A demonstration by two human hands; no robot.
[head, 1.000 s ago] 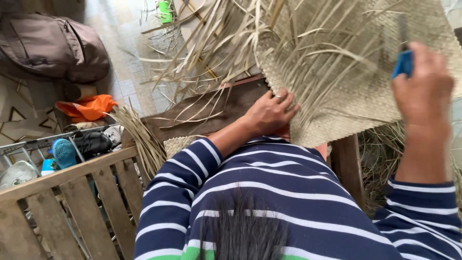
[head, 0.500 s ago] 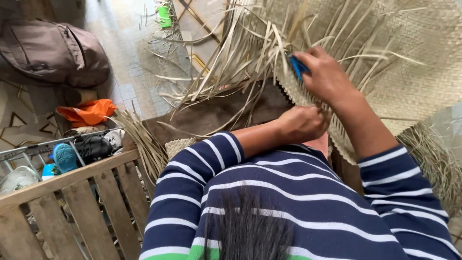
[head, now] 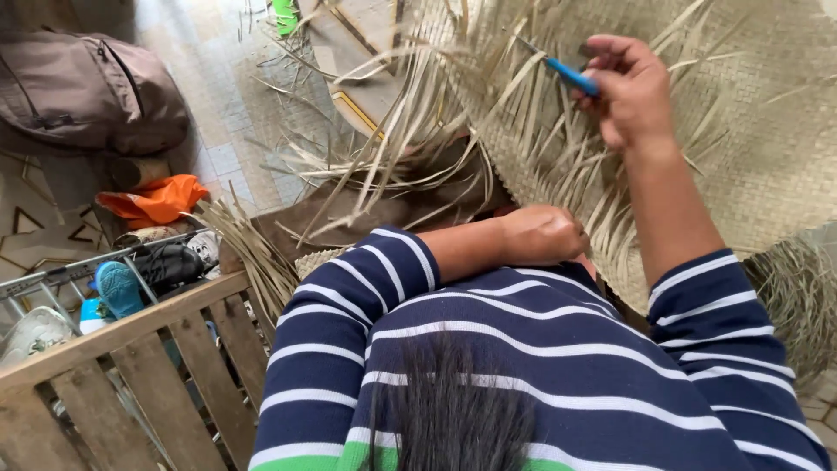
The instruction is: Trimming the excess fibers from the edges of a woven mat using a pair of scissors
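Through the head camera I am looking down over a striped navy sleeve at a large woven palm mat (head: 767, 148) spreading across the lap and off to the right, its unwoven loose strands (head: 410, 148) fanning out toward the tiled floor (head: 218, 78). My right hand (head: 632, 92) is raised over the mat's fringe, fingers pinching a thin blue-handled tool (head: 567, 74) that is pointing up-left into the strands. My left hand (head: 545, 234) is curling shut against the mat's lower edge, apparently gripping strands, though I cannot tell what lies inside the fist. The mat is looking light, dry and springy; the strips seem brittle, so I am judging the tight woven border the safest place to hold. To the left, a brown bag (head: 87, 87), an orange cloth (head: 157, 199) and a wooden slatted rail (head: 113, 349) are sitting.

Compared with half a second back, the right hand is sitting farther right and a little higher, while the left fist is sitting about where it was.
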